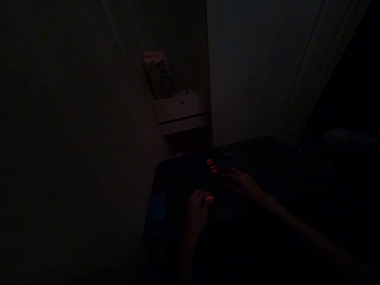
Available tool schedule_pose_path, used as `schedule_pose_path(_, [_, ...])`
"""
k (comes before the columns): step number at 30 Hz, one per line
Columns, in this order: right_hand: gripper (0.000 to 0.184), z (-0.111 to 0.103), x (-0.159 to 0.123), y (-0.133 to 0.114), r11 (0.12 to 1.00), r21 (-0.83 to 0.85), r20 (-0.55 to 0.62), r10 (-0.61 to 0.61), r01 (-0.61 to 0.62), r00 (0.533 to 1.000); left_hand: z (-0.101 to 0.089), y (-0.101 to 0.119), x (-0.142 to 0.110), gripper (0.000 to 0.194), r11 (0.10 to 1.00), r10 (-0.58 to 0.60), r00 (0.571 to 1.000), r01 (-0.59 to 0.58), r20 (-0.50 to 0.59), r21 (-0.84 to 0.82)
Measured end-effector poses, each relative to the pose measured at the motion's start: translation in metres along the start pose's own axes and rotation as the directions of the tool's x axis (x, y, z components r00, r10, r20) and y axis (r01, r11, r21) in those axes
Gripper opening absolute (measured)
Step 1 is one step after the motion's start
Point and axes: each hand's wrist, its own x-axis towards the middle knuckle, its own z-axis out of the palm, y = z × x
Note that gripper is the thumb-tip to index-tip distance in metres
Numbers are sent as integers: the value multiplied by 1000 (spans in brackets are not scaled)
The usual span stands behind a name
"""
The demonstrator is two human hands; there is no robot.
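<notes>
The scene is very dark. My left hand [198, 208] is curled over a dark surface [267, 158], its fingertips lit faintly red; I cannot make out anything in it. My right hand [242, 184] lies over a dark object, fingers reaching toward a short row of small glowing red lights [211, 166]. Whether it grips that object is hidden by the darkness.
A pale drawer unit [182, 113] stands against the wall behind the surface, with a colourful packet [158, 73] on top. A light door or panel [255, 71] rises at the right. A bluish patch [157, 209] lies left of my left hand.
</notes>
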Motion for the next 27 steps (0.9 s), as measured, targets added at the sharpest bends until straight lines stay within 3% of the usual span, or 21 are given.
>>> schedule_pose_path(4, [28,9,-11,-29,963,266,-34,-37,45,999,-2,4,4,18,985,-79,996,72,-40,-157])
schedule_pose_path(8, [29,22,-15,-51,929,358,-30,-93,97,995,-3,10,7,30,978,-93,995,95,22,-186])
schedule_pose_path(18, [17,41,-20,-60,958,235,-167,-129,166,977,4,6,9,49,982,-106,993,112,49,-150])
schedule_pose_path(23, [13,38,-16,-64,966,234,-130,-79,108,988,3,11,10,51,967,-145,987,157,77,-201])
schedule_pose_path(27, [14,32,-11,-69,966,255,-104,-10,37,994,-2,15,9,41,959,-156,980,180,123,-221])
